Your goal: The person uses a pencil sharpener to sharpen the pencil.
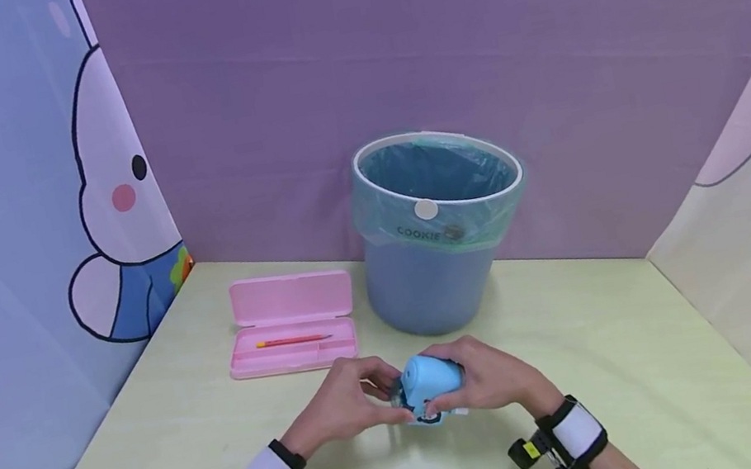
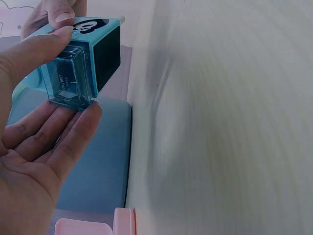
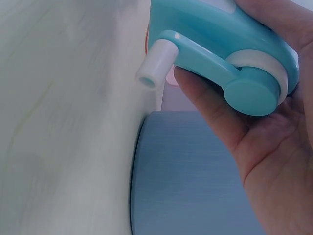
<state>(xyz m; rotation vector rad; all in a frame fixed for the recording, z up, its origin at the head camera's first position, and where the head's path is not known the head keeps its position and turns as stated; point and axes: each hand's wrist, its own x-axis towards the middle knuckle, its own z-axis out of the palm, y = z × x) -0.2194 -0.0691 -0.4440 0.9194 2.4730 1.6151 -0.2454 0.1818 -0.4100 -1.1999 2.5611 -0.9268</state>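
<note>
A light blue crank pencil sharpener (image 1: 431, 376) with a panda picture is held tilted above the table between both hands. My right hand (image 1: 486, 372) grips its body from the crank side. The crank (image 3: 205, 58), with a white knob (image 3: 157, 63), shows in the right wrist view. My left hand (image 1: 353, 399) pinches the other end, thumb on top and fingertips beneath the clear shavings drawer (image 2: 73, 81). That drawer sticks out of the body beside a dark panel (image 2: 106, 59). In the left wrist view, its inside looks dark; the contents cannot be made out.
Behind the hands stands a blue bin (image 1: 429, 284) with a bag liner (image 1: 372, 214) folded over its rim. To its left lies an opened pink pencil case (image 1: 292, 298) holding a red pencil (image 1: 292, 340). Curtains (image 1: 287, 74) enclose the pale table (image 1: 638, 356).
</note>
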